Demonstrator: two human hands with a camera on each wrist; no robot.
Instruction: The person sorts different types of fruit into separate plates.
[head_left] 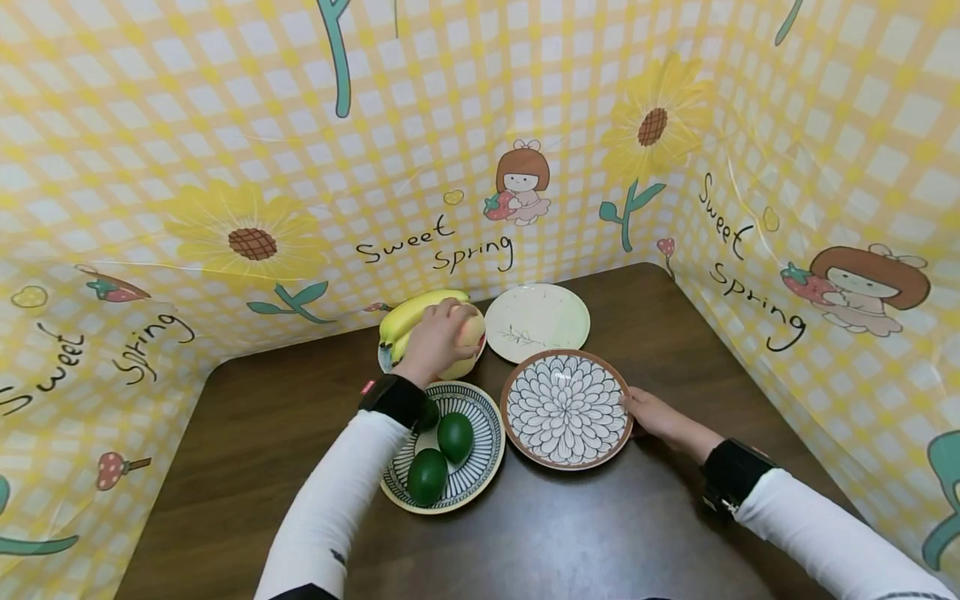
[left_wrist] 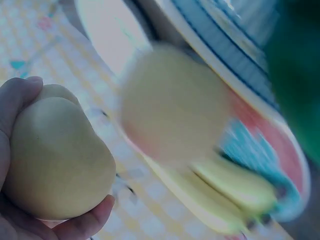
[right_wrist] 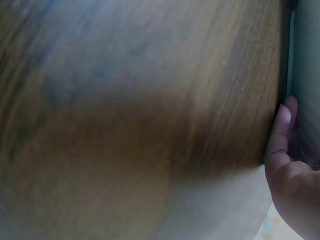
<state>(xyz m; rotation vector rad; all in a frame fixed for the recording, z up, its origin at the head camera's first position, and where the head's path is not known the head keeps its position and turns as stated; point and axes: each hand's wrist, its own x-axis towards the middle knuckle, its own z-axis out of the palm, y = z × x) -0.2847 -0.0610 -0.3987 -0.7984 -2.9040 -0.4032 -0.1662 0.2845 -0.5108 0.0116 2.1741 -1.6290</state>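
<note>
Nearest, on the dark wooden table (head_left: 570, 542), a striped plate (head_left: 484, 442) is occupied by smooth green fruits, avocado-like in look; two, the front green fruit (head_left: 427, 477) and the rear green fruit (head_left: 455, 437), are plainly seen, and a third (head_left: 430, 414) is partly hidden by the left wrist. By the plate's hollow, they are presumably kept from rolling.

Just beside it, to the right, a brown-rimmed petal-patterned plate (head_left: 567, 408) is pinched at its right edge by the right hand (head_left: 654, 414), the thumb laid over the rim. The side grip seems chosen so that the plate is steadied while its face is left uncovered. Whether it is raised from the table cannot be told.

Farther off, a pale yellow peach (left_wrist: 65, 157) is held in the left hand (head_left: 433, 346), thumb and fingers curled round its sides, probably because so round and smooth a fruit is best secured that way. It is held over a fruit plate (head_left: 386, 360), in which bananas (head_left: 408, 321) and another peach (left_wrist: 175, 105) are lying.

Beside that, a pale plate (head_left: 540, 321) is set near the checked cloth (head_left: 420, 125), by which the table is backed.
</note>
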